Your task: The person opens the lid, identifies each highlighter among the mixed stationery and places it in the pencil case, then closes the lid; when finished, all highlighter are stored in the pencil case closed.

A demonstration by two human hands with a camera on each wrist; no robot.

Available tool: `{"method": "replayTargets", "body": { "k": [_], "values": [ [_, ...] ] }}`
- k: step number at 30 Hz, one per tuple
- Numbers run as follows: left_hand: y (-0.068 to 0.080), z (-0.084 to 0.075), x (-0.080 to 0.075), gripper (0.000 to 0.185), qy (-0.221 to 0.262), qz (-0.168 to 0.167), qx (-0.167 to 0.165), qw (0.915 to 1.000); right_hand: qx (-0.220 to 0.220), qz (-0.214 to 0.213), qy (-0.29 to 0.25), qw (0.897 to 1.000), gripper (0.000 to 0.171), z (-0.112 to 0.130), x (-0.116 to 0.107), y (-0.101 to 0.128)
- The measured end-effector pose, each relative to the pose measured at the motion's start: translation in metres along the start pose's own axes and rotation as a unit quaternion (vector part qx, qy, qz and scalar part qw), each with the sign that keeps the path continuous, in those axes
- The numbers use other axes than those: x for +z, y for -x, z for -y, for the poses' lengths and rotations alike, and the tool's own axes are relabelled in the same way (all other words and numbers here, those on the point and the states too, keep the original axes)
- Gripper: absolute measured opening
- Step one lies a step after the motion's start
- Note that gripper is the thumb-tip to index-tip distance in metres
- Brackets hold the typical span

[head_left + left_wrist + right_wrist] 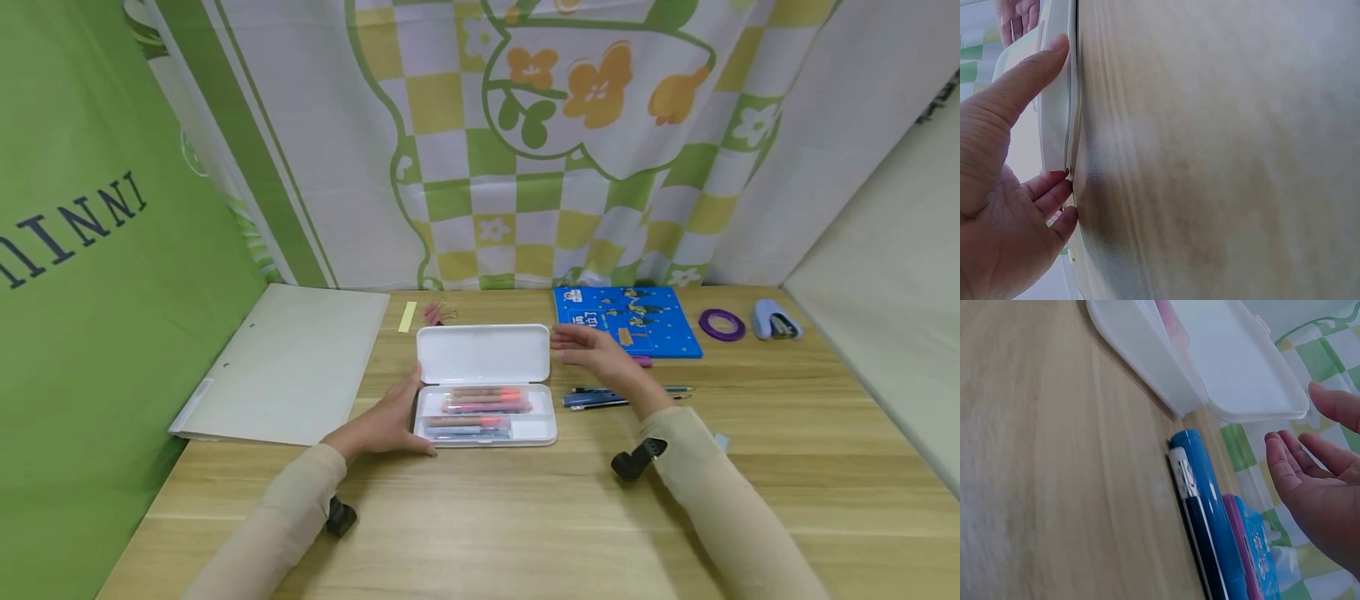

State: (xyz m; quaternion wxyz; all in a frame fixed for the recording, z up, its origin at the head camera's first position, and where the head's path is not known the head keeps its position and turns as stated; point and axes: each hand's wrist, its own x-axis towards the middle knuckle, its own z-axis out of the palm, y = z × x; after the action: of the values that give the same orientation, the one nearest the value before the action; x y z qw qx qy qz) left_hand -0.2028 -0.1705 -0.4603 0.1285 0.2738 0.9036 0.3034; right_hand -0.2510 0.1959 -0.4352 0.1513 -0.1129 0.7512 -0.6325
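Observation:
A white pencil case lies on the wooden table with its lid tipped back. Inside are clear packets of pens with orange ends, in two rows. My left hand holds the case's left end, the thumb along the front wall and the fingers at the side, as the left wrist view shows too. Beside the lid's right edge, my right hand is raised with relaxed fingers and holds nothing. Below it lie a blue pen and a dark pencil with a white eraser end.
Behind the right hand lies a blue booklet with a purple pen by it. Purple tape and a stapler sit far right. Pink binder clips, a yellow strip and a white folder are at left.

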Motion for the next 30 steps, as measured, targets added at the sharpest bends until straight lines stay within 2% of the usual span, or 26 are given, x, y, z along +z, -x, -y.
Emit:
{"method": "replayTargets", "body": {
  "k": [3,8,14,18,22,26,30],
  "values": [
    [0.000,-0.001,0.001,0.135,0.001,-0.005,0.007,1.0000,-0.001,0.012,-0.010,1.000,0.053,0.002,0.004,0.000],
    [0.001,0.000,0.002,0.135,0.008,-0.019,0.018,0.9996,0.015,0.005,-0.025,1.000,0.053,0.009,0.008,0.003],
    [0.001,0.002,0.005,0.140,0.021,-0.037,0.037,0.9984,0.023,-0.007,-0.057,0.998,0.060,0.013,0.014,0.012],
    [0.002,0.003,0.005,0.142,0.042,-0.031,0.034,0.9980,0.015,-0.014,-0.031,0.999,0.057,0.010,0.019,0.022],
    [0.005,0.002,0.005,0.136,0.064,-0.013,0.016,0.9978,-0.006,0.003,0.029,1.000,0.045,0.005,0.024,0.034],
    [0.011,0.000,0.002,0.119,0.084,0.012,0.000,0.9964,-0.027,0.036,0.087,0.995,0.035,0.003,0.027,0.045],
    [0.017,-0.003,-0.004,0.112,0.118,0.039,-0.025,0.9919,-0.044,0.087,0.127,0.987,0.035,0.002,0.028,0.053]
  ]
}}
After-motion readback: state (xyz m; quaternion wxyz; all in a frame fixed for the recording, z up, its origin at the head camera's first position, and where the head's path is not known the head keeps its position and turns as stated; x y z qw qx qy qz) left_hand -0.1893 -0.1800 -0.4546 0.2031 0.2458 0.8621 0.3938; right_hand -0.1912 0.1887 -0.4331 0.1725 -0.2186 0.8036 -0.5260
